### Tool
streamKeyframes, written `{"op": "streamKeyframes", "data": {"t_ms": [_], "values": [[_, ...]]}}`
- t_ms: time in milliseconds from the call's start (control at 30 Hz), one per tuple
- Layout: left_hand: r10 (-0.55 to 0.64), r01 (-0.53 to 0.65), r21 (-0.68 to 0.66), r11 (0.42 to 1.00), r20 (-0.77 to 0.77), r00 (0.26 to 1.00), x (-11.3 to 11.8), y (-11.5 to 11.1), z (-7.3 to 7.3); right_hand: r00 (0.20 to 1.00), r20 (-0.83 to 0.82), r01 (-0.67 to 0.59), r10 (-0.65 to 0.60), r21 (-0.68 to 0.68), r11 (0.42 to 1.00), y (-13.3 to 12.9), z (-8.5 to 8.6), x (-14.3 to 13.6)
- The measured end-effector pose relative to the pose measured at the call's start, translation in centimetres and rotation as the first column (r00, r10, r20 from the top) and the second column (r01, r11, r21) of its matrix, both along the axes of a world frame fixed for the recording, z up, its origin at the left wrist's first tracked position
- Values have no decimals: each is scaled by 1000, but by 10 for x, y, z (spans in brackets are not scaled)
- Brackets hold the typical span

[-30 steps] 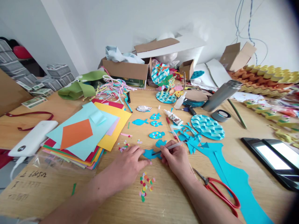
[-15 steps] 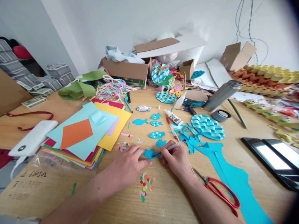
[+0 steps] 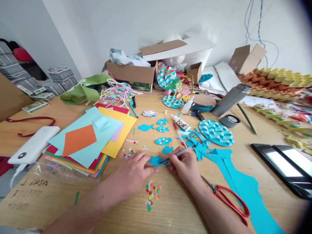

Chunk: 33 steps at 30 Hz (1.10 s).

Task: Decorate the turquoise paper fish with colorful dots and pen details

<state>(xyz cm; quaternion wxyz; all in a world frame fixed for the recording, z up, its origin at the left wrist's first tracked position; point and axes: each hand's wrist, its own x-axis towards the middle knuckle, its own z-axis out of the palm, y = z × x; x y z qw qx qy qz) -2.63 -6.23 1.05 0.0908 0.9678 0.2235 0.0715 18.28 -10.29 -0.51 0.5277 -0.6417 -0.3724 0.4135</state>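
Note:
A blue paper fish (image 3: 155, 161) lies flat on the table between my hands. My left hand (image 3: 136, 169) holds its left end down, thumb and fingers closed at the edge. In my right hand (image 3: 184, 164) is a slim pen (image 3: 183, 151), gripped near its tip, which touches the right part of the fish near the tail. Just beyond lie another blue fish (image 3: 167, 149) and a fish with coloured dots (image 3: 163, 141). Colourful paper dots (image 3: 152, 191) are scattered nearer to me. Red-handled scissors (image 3: 230, 198) rest open beside my right forearm.
Coloured paper sheets (image 3: 80, 139) are stacked at left, near a white power bank (image 3: 34, 144). Blue scraps (image 3: 200, 144), a glue bottle (image 3: 180, 123) and a wavy blue disc (image 3: 216, 132) lie ahead to the right. A steel flask (image 3: 231, 99) and phones (image 3: 285, 165) are farther right.
Both hands stay at the fish. The pen in my right hand has shifted very slightly, its tip still at the fish. Nothing else visibly moves.

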Motion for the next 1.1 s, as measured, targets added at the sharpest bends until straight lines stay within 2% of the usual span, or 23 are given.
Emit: {"op": "streamKeyframes", "data": {"t_ms": [200, 433, 1100], "values": [[-4, 4, 7, 1000, 42, 999, -1, 1, -4, 995, 36, 91, -92, 26, 995, 1, -1, 4], [-7, 7, 8, 1000, 36, 999, -1, 2, -5, 997, 32, 74, -75, 21, 997, 2, -7, 4], [-4, 4, 11, 1000, 22, 1000, -1, 1, -3, 995, 74, 66, -67, 10, 998, 3, -8, 4]]}}
